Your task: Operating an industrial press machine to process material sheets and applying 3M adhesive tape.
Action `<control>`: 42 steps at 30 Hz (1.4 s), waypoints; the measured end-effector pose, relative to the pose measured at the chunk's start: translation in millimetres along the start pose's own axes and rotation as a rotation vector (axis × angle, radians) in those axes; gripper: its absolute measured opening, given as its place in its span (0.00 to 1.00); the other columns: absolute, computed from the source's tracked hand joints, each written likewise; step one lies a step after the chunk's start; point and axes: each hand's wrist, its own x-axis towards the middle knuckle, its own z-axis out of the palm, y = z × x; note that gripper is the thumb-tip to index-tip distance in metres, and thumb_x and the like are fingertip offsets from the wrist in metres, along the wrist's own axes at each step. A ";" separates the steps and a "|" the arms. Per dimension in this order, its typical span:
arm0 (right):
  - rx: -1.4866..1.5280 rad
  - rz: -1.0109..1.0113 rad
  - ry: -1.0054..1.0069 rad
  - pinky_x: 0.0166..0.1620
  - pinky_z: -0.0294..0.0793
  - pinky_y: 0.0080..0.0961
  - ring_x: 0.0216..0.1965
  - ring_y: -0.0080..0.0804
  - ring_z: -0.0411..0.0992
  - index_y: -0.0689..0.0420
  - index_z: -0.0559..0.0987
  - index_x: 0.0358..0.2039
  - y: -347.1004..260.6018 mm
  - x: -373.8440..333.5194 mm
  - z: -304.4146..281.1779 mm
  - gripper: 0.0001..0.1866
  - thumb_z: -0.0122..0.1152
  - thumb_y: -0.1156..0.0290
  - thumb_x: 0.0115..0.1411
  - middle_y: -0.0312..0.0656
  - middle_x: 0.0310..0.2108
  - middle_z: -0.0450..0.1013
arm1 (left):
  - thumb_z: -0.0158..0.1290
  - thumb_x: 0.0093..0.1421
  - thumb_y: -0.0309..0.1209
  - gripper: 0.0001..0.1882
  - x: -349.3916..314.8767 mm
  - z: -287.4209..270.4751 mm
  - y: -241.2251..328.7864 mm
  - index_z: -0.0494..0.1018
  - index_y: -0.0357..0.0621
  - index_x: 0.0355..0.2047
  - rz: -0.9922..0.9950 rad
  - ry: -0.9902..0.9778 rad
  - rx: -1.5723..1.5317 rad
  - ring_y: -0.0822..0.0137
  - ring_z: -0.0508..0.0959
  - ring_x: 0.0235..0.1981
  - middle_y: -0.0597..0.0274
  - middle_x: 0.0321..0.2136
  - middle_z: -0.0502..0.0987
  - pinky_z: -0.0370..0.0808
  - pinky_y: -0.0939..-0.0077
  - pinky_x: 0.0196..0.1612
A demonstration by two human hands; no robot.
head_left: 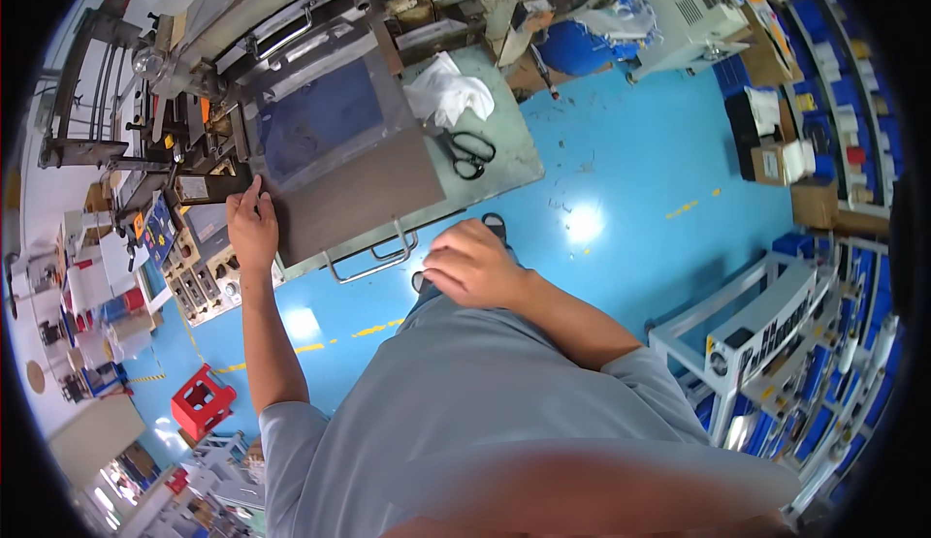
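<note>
A flat brown-grey plate lies on the pale green worktable of a machine, with a dark blue rectangular sheet in its framed upper part. My left hand is at the plate's left edge, fingers stretched forward, index fingertip close to the plate's corner beside the machine. In front of my belly, my right hand hovers with its fingers loosely curled in; nothing shows in it. It is nearest to the metal handle on the table's front edge. Black-handled scissors and a crumpled white cloth lie right of the plate.
A control panel with knobs and switches sits left of my left hand. Machine rods and clamps rise behind it. A red stool stands on the blue floor at lower left. Shelving with blue bins and a white metal frame are at right.
</note>
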 end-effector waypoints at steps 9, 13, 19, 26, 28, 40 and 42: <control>-0.080 0.215 0.040 0.33 0.71 0.35 0.30 0.42 0.73 0.56 0.80 0.29 89.9 -22.9 -105.9 0.06 0.69 0.76 0.50 0.41 0.29 0.73 | 0.53 0.63 0.29 0.17 -10.7 18.9 11.5 0.77 0.44 0.53 -0.189 0.043 0.119 0.48 0.75 0.39 0.48 0.35 0.74 0.72 0.57 0.51; -0.052 0.274 0.040 0.33 0.71 0.34 0.30 0.41 0.73 0.56 0.80 0.29 102.8 -25.5 -116.2 0.06 0.69 0.77 0.51 0.41 0.29 0.73 | 0.53 0.62 0.29 0.19 -8.2 22.1 14.0 0.76 0.45 0.54 -0.244 0.023 0.148 0.47 0.75 0.38 0.47 0.34 0.74 0.70 0.56 0.53; 0.026 0.303 -0.020 0.34 0.72 0.33 0.31 0.41 0.73 0.56 0.80 0.30 103.7 -24.0 -111.7 0.07 0.69 0.78 0.51 0.42 0.29 0.74 | 0.50 0.61 0.30 0.15 -10.2 23.5 17.1 0.79 0.44 0.47 -0.017 0.105 0.337 0.45 0.75 0.40 0.49 0.39 0.77 0.71 0.52 0.49; -0.018 0.286 -0.161 0.36 0.73 0.30 0.32 0.38 0.73 0.61 0.78 0.33 113.9 -20.6 -118.0 0.05 0.65 0.79 0.56 0.44 0.33 0.74 | 0.49 0.57 0.31 0.11 17.0 26.5 75.0 0.79 0.40 0.35 -0.451 0.027 0.277 0.46 0.76 0.39 0.42 0.34 0.75 0.73 0.51 0.43; -0.034 0.252 -0.212 0.37 0.73 0.30 0.32 0.36 0.72 0.61 0.78 0.33 114.5 -6.2 -114.1 0.03 0.63 0.79 0.57 0.43 0.34 0.73 | 0.49 0.57 0.31 0.11 11.6 28.9 72.6 0.78 0.38 0.34 -0.504 0.153 0.182 0.47 0.75 0.40 0.45 0.34 0.73 0.72 0.53 0.43; -0.119 -0.076 -0.219 0.39 0.71 0.34 0.35 0.41 0.71 0.62 0.77 0.33 43.0 80.5 -55.1 0.05 0.61 0.73 0.62 0.45 0.33 0.72 | 0.56 0.44 0.30 0.08 -22.1 3.0 59.5 0.78 0.39 0.25 -0.527 0.159 -0.009 0.47 0.76 0.33 0.45 0.30 0.75 0.75 0.53 0.36; -0.068 -0.017 -0.174 0.40 0.71 0.35 0.35 0.42 0.71 0.62 0.77 0.32 18.0 74.1 -30.7 0.05 0.61 0.74 0.62 0.45 0.33 0.72 | 0.56 0.48 0.31 0.08 -42.8 0.5 60.8 0.75 0.40 0.28 -0.465 0.391 -0.165 0.45 0.76 0.34 0.46 0.30 0.73 0.74 0.51 0.37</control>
